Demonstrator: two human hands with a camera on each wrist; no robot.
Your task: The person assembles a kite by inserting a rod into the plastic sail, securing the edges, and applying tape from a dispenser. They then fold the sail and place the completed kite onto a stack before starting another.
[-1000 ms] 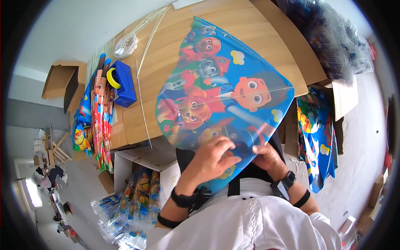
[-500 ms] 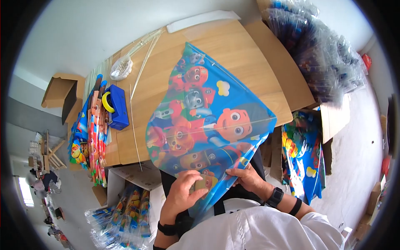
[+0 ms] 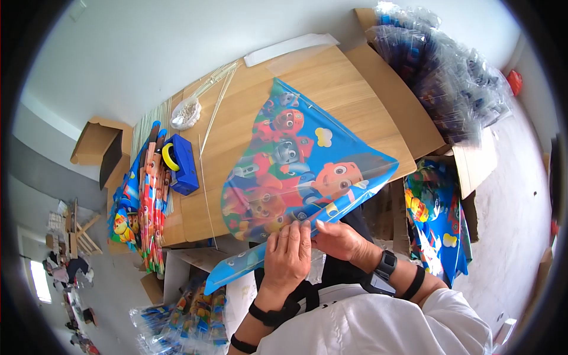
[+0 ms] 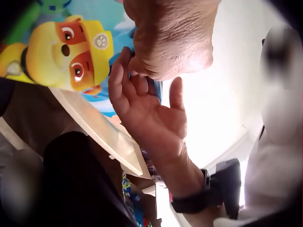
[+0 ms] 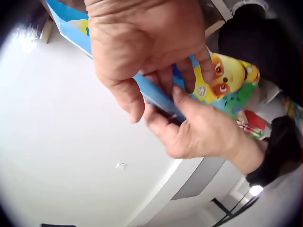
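Observation:
A blue kite (image 3: 284,157) printed with cartoon dogs and a boy spreads over the table, its near edge folded over into a strip. My left hand (image 3: 288,254) grips that strip, fingers across its top; the right wrist view shows the left thumb (image 5: 187,103) pressing from one side and fingers from the other. Close beside it is my right hand (image 3: 342,241) at the same fold. In the left wrist view the right hand (image 4: 151,116) has its fingers against the blue edge and its thumb standing apart. A thin rod (image 3: 309,106) runs along the kite's far edge.
On the table's left lie rolled kites (image 3: 151,207), a blue tape dispenser (image 3: 184,165) with yellow tape, a white bowl (image 3: 186,113) and thin sticks (image 3: 216,86). Bagged kites (image 3: 198,313) fill a box below. More kites (image 3: 435,219) hang from a carton at right.
The kite's near edge, flat and loose earlier, is now turned up into a narrow strip. My left hand has moved onto the fold, close to my right; the right thumb has come off its pinch.

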